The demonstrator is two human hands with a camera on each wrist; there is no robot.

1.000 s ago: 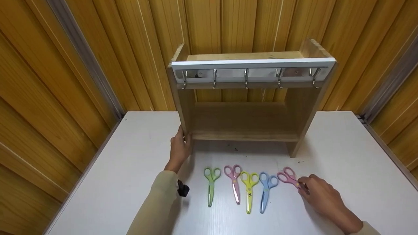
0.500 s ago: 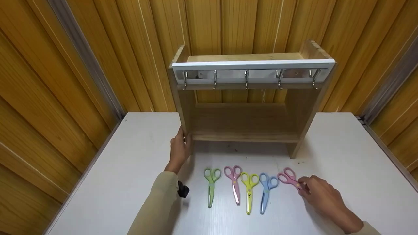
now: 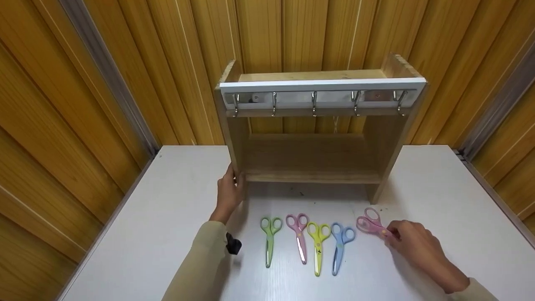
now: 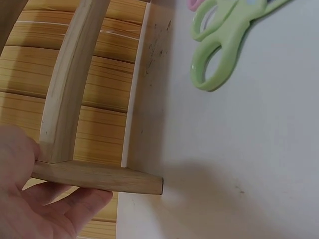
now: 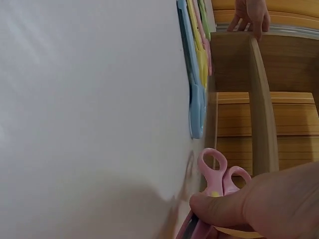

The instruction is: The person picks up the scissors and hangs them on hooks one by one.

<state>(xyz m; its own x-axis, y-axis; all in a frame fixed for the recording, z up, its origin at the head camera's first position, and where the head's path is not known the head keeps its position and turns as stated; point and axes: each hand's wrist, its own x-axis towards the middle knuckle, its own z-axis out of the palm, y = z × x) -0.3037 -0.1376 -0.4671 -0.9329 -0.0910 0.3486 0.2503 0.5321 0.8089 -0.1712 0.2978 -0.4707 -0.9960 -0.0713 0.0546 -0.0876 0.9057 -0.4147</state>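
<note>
In the head view, my left hand (image 3: 229,194) grips the left side panel of a wooden rack (image 3: 313,159), fingers behind and thumb in front. The left wrist view shows the fingers around that panel (image 4: 94,177). My right hand (image 3: 422,246) pinches pink scissors (image 3: 379,230) by the blade end, handle loops pointing toward the rack. In the right wrist view, these scissors (image 5: 214,178) are off the table, their shadow beside them. Left of them lie blue scissors (image 3: 339,246), yellow scissors (image 3: 318,246), other pink scissors (image 3: 300,240) and green scissors (image 3: 270,242).
A silver strip with several metal hooks (image 3: 314,102) runs along the rack's upper front. The rack stands on a white table (image 3: 184,179), close to the wood-plank wall (image 3: 301,37). A black device (image 3: 234,244) sits at my left wrist.
My right hand has raised the pink scissors off the table, and their loops have turned slightly. The left hand stays on the rack, and the other scissors lie as before.
</note>
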